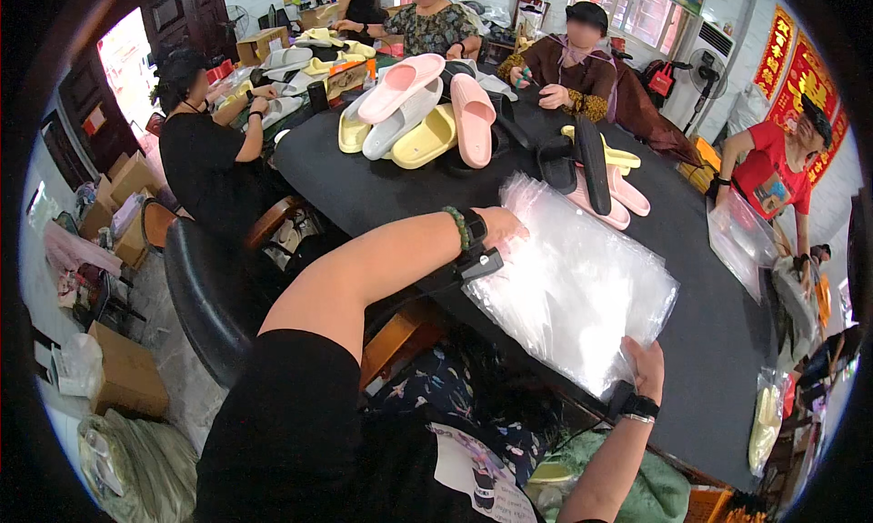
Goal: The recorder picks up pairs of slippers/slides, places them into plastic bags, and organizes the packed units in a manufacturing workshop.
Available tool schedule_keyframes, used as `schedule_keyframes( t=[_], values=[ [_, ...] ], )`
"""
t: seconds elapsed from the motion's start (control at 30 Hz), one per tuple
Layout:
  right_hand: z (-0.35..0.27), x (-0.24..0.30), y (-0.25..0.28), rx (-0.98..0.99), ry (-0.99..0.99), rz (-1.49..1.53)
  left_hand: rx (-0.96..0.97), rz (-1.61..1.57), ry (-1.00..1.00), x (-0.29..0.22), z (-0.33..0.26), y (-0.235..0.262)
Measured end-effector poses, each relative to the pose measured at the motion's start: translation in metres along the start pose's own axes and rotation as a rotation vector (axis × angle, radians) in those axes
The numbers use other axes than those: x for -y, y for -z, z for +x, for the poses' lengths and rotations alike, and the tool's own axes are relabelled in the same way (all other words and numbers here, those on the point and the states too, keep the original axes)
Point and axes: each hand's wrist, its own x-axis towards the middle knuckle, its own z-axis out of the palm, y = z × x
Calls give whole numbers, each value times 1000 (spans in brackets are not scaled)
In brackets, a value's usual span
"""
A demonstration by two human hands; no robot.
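A stack of clear plastic bags (582,286) lies over the near edge of the black table, shiny with glare. My left hand (498,225) is closed at its upper left corner, the fingers partly hidden by the film. At the lower right edge my right hand (646,364) grips the same bags, its thumb on top. Just beyond the bags sits a loose group of slippers, among them a black slipper (592,170) and a pink slipper (626,193). Farther off is a pile with a grey slipper (400,118) and a yellow slipper (426,138).
The black table (364,196) stretches left and right. A bagged yellow slipper (766,423) lies at its right end. A person in red (768,173) handles another clear bag; other people sit around the far side. A black chair (205,296) and cardboard boxes (127,368) stand at left.
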Motion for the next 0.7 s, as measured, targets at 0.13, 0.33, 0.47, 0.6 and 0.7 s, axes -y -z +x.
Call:
schedule_keyframes(
  t=[0.13, 0.33, 0.47, 0.6, 0.7],
  values=[
    [-4, -2, 4, 10, 4, 31, -43, -200, 183, -7, -12, -1],
    [-4, -1, 8, -10, -23, 37, -44, -495, 367, -3, -10, -19],
    [-7, 7, -4, 13, -22, 43, -27, -567, -24, 44, -12, -21],
    [-6, 1, 10, 59, -18, 35, -189, 243, -628, 41, -19, -18],
    [-6, -2, 11, 79, -15, 65, -122, -502, 54, 33, -15, -28]
  ],
)
